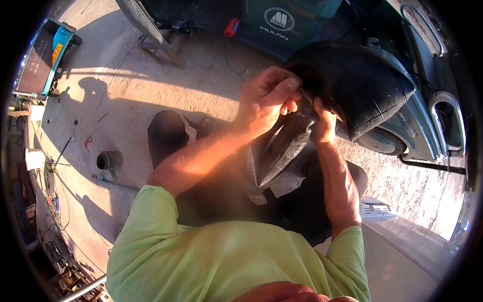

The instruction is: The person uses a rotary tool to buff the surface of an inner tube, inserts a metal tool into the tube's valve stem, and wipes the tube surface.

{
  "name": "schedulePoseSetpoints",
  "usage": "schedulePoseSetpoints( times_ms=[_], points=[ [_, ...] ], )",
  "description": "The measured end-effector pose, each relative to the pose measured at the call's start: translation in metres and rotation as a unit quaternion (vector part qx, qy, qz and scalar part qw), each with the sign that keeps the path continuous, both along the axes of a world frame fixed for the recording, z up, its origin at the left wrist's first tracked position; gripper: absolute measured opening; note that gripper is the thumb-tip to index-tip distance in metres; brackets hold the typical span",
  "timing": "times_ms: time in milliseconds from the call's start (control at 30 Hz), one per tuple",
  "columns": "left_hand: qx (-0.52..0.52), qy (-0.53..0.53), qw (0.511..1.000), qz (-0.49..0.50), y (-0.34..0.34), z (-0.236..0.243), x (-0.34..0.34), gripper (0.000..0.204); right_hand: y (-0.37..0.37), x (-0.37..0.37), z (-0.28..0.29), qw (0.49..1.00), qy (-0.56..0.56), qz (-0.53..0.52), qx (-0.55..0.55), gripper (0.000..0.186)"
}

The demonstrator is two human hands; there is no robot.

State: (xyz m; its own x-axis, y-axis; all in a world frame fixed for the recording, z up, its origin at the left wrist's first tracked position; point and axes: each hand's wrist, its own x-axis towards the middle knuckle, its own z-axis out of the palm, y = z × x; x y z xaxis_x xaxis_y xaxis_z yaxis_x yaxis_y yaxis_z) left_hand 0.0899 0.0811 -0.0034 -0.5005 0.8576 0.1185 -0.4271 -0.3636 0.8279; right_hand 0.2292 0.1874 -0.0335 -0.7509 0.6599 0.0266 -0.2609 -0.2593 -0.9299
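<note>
Head view: a black flap (282, 156) is being held out over the lap (226, 194) by both hands, just beside a bulky black shape (359, 75); whether the two are parts of one piece cannot be told. Its upper edge is being pinched by the left hand (269, 100), thumb and fingertips pressed together, though the exact bit between them is being hidden. Its other side is being clasped by the right hand (324, 121), whose fingers are being partly covered by the material.

From its creases and dull sheen, the flap is being judged thin rubber or vinyl: light, soft, floppy, hardly breakable, though a tear could be started at a sharp crease. Some slipperiness is being suggested where sunlight is being reflected. Little stiffness is being shown, so a hold is being advised close to the edge, one hand on either side, with the wrinkled fold (296, 145) being favoured for a fuller grasp. The lower tip is being gripped by neither hand.
</note>
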Motion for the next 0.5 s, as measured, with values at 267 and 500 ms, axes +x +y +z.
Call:
schedulePoseSetpoints(
  times_ms=[267,500],
  points=[
    [-0.011,0.033,0.999,-0.013,-0.001,0.001,0.0,0.02,0.014,0.004,-0.023,0.996,0.013,-0.067,0.065,0.045],
    [-0.037,0.048,0.998,-0.015,-0.001,0.0,0.0,0.023,0.022,0.011,-0.035,0.986,0.012,0.02,0.163,0.049]
  ],
)
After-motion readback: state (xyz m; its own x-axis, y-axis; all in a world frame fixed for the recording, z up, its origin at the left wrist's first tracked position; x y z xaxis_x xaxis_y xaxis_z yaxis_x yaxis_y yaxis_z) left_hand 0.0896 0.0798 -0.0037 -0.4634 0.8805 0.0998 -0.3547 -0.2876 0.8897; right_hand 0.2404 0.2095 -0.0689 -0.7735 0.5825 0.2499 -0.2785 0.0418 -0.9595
